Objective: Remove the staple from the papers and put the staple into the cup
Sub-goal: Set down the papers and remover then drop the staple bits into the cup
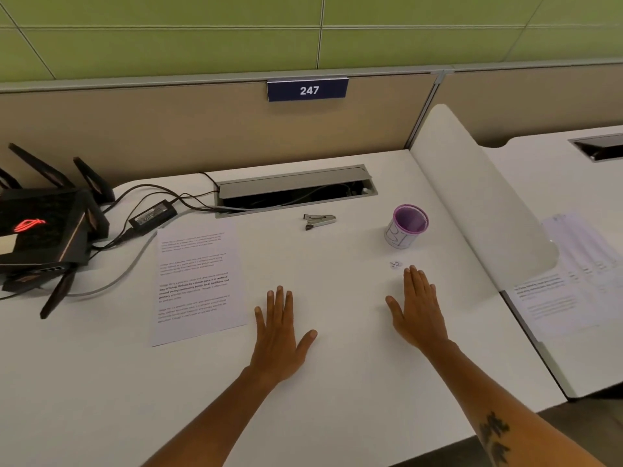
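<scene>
The printed papers (197,281) lie flat on the white desk (320,399), left of centre. A small metal staple remover (319,221) rests farther back, near the cable slot. A purple-rimmed cup (406,226) stands upright at the back right. Several tiny bent staples (395,264) lie on the desk in front of the cup, just beyond my right fingertips. My left hand (279,335) rests palm down beside the papers' right edge, fingers apart, holding nothing. My right hand (416,308) also lies flat and empty.
A black router (40,230) with antennas, a power brick (153,214) and cables crowd the back left. An open cable slot (293,192) runs along the back. A white divider (478,197) borders the right side; more papers (569,281) lie on the neighbouring desk.
</scene>
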Action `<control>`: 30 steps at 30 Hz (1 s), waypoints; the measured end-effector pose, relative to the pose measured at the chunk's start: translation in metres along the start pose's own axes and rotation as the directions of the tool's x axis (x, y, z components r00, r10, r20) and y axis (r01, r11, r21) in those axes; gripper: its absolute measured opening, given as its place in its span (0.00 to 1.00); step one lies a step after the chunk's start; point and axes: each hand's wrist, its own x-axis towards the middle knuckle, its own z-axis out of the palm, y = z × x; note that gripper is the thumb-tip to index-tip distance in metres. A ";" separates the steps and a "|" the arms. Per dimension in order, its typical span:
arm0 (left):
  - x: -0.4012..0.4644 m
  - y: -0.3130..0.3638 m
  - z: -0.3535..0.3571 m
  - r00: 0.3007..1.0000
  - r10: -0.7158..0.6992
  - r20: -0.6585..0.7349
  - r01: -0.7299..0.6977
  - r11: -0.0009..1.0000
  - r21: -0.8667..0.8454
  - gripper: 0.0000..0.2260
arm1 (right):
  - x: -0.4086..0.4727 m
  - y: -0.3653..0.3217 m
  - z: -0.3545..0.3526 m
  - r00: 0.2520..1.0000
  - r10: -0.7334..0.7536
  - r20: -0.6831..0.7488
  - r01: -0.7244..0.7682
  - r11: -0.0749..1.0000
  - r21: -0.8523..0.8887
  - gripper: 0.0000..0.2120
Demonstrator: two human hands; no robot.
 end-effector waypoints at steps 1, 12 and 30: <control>0.000 -0.001 0.004 1.000 -0.012 0.007 0.012 1.000 0.002 0.45 | 0.004 0.005 -0.001 1.000 0.005 0.004 -0.005 1.000 -0.008 0.37; 0.001 0.005 0.035 0.977 -0.067 -0.200 0.089 0.991 0.100 0.37 | 0.068 0.068 -0.002 1.000 -0.007 0.006 0.007 0.994 -0.111 0.35; 0.000 0.015 0.034 0.959 -0.091 -0.268 0.132 0.982 0.136 0.35 | 0.095 0.065 0.001 0.949 -0.311 0.056 0.316 0.943 -0.106 0.35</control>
